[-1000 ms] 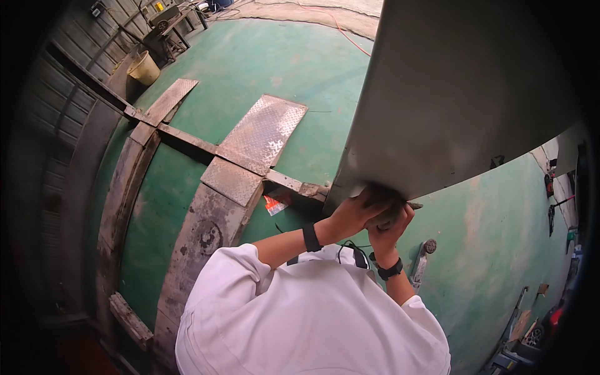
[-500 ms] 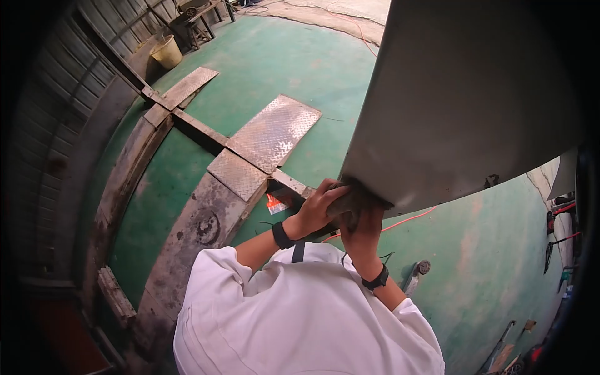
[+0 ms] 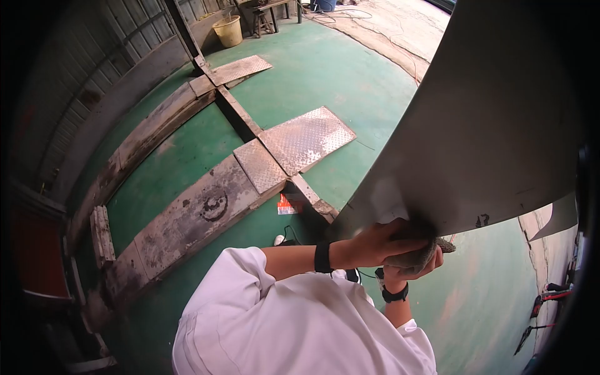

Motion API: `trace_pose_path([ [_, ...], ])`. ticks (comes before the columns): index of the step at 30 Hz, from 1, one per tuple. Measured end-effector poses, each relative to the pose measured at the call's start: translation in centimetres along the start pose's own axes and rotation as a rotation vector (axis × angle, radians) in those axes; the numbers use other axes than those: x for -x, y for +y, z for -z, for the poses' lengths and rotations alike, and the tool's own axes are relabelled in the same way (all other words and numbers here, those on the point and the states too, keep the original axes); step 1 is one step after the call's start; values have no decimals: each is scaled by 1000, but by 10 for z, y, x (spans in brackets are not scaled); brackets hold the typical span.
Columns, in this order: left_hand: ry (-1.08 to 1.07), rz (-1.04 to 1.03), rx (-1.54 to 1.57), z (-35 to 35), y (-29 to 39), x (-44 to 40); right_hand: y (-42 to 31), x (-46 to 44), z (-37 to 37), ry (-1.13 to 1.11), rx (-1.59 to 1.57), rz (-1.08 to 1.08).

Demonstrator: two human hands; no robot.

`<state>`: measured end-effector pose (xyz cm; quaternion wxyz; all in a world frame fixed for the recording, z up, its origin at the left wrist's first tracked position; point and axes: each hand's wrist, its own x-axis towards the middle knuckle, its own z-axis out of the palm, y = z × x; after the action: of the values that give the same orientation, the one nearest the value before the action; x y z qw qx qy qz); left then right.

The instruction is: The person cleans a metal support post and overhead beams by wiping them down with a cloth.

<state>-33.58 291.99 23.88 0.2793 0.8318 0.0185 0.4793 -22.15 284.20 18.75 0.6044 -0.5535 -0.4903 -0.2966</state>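
A large grey curved panel (image 3: 494, 131) fills the upper right of the head view, with a small dark mark near its lower edge. A dark grey-green cloth (image 3: 417, 257) is bunched against that lower edge. My left hand (image 3: 374, 242) is closed around the cloth from the left, its fingertips partly hidden in shadow. Just below, my right hand (image 3: 412, 272) grips the same cloth from underneath, and part of the cloth sticks out past its fingers on the right. Both wrists wear black bands.
A lift ramp (image 3: 187, 219) with tread plates (image 3: 309, 140) lies on the green floor to the left. An orange-and-white packet (image 3: 289, 204) rests beside it. A yellowish bucket (image 3: 228, 31) stands by the far wall; red-and-black tools (image 3: 542, 306) lie at the right.
Both hands have moved right along the panel's lower edge with the cloth. My right hand has come under the cloth. The camera view has turned, shifting the ramp and bucket rightward.
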Motion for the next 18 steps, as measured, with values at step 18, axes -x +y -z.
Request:
trace_pose_path([
  [18,280,331,-205,-51,53,40,68,29,15,-342,-340,85],
])
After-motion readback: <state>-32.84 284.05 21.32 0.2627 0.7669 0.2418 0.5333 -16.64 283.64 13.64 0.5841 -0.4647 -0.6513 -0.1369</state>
